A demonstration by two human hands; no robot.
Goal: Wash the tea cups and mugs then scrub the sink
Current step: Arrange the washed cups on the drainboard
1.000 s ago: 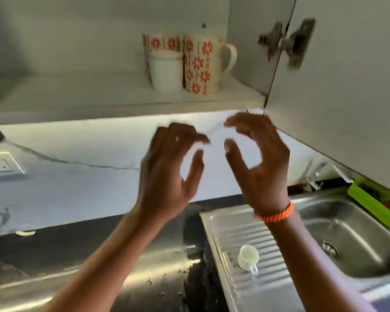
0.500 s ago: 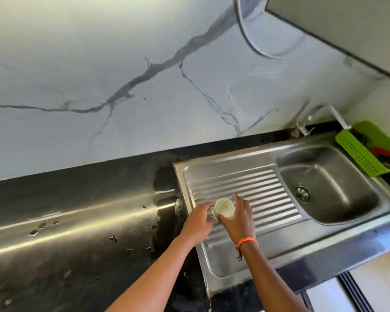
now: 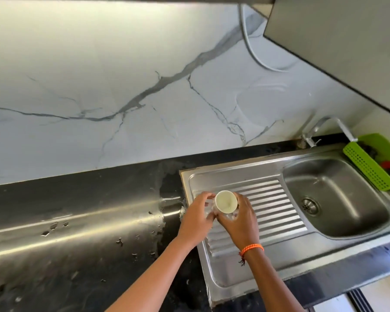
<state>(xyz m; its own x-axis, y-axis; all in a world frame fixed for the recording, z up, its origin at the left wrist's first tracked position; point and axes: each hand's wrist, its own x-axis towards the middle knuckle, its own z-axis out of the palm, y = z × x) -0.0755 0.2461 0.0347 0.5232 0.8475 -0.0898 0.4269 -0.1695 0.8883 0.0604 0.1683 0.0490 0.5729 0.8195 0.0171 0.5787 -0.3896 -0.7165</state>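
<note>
White and small, the tea cup (image 3: 226,202) sits with its open mouth facing up at me, the inside pale and empty. I see it held over the ribbed drainboard (image 3: 273,208) of the steel sink (image 3: 338,197), between both hands. My left hand (image 3: 197,218) curls round its left side; my right hand (image 3: 240,218), orange wristband (image 3: 251,248) behind it, grips from the right.

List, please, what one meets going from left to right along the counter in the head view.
Black countertop → left hand → white cup → right hand → sink basin → green basket.
</note>
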